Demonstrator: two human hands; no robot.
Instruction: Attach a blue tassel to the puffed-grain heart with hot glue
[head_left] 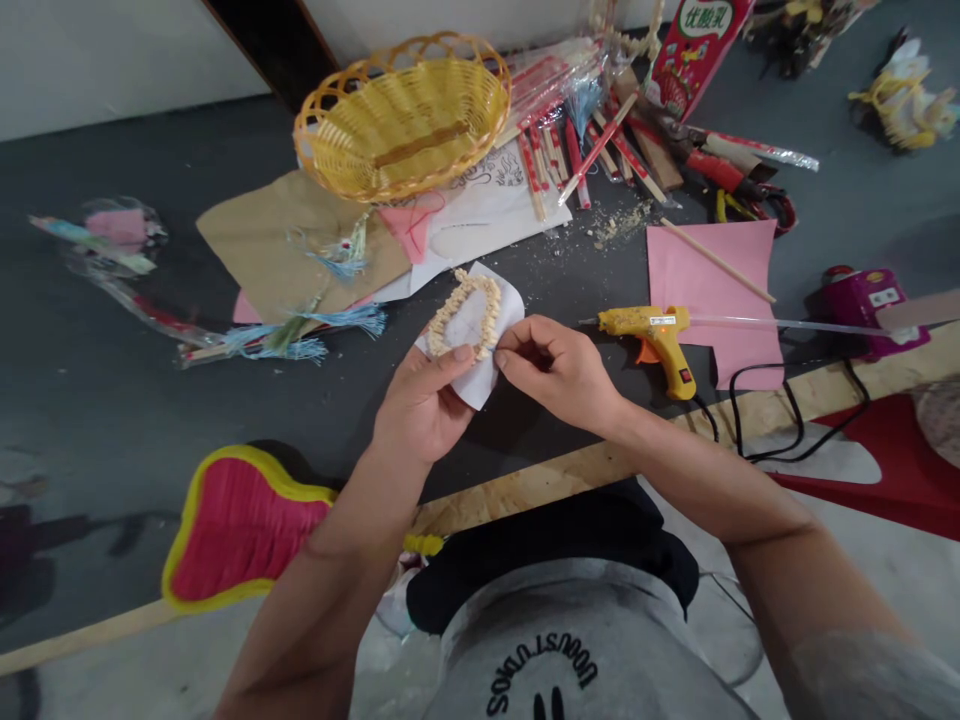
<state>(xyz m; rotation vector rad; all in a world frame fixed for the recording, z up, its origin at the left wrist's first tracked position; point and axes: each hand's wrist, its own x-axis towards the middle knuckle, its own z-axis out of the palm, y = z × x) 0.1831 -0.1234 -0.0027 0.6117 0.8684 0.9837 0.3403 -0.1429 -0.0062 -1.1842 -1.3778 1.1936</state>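
Note:
My left hand (427, 400) grips a white paper piece (466, 318) from its near left side, the thumb pressed on its face. A ring of short pale wooden bits (491, 318) runs round the paper. At the paper's right edge my right hand (559, 368) is closed, thumb and forefinger pinched together and touching the edge. Whatever lies between those fingertips is too small to make out. To the right of that hand a yellow glue gun (651, 330) lies on its side, a long clear glue stick (750, 322) reaching out of its back.
A yellow woven basket (405, 125) stands at the back, near wrapped chopsticks (547, 160) and a red carton (697, 50). Pink paper (709, 260) lies under the glue gun. Blue tassels (300, 335) and a red heart-shaped piece (244, 530) are on the left. A black cord (787, 410) crosses the table edge.

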